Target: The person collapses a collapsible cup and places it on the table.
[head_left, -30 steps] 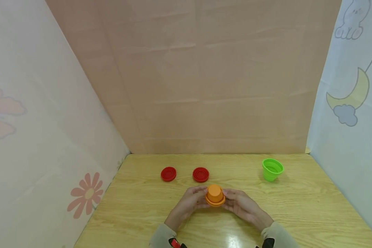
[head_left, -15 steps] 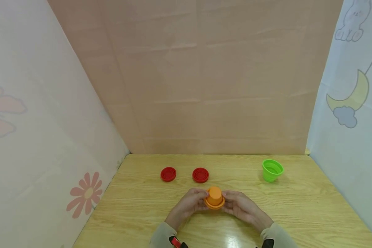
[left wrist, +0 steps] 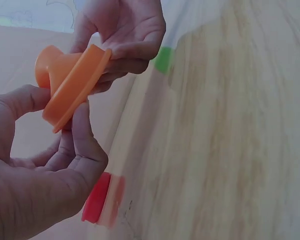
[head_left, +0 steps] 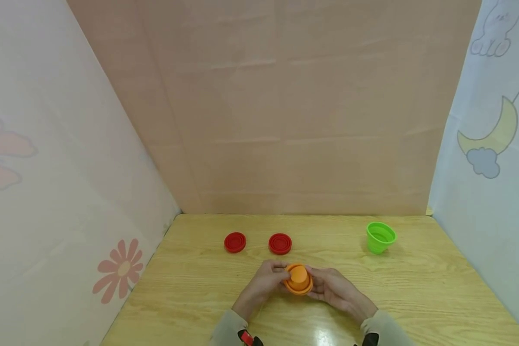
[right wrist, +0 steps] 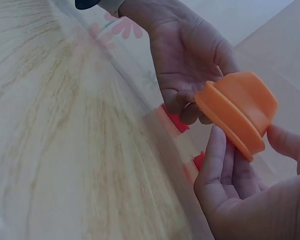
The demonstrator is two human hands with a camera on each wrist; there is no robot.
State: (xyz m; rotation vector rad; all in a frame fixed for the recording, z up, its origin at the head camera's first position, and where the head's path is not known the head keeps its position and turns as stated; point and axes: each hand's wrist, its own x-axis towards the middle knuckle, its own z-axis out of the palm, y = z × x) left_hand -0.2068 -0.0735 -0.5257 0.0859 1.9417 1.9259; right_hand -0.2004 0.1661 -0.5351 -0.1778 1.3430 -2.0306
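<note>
An orange collapsible cup (head_left: 299,278), partly folded, is held between both hands above the table with its narrow base up and tilted. My left hand (head_left: 266,280) pinches the rim from the left, thumb on the outer wall and fingers under the lip, as the left wrist view shows the orange cup (left wrist: 72,82) side on. On the other side my right hand (head_left: 335,290) pinches it the same way; in the right wrist view its fingers (right wrist: 217,155) lie against the rim. The inside of the cup faces down, hidden from the head view.
Two red collapsed cups lie flat behind the hands, one at the left (head_left: 235,242) and one nearer the middle (head_left: 280,244). A green expanded cup (head_left: 380,237) stands upright at the back right. Printed sheets flank the wooden table (head_left: 190,288), and a brown backdrop (head_left: 277,120) closes the back.
The orange cup has tipped in the hands, its base turning toward the head camera. The left thumb has shifted onto the cup's wall. The red and green cups stay put.
</note>
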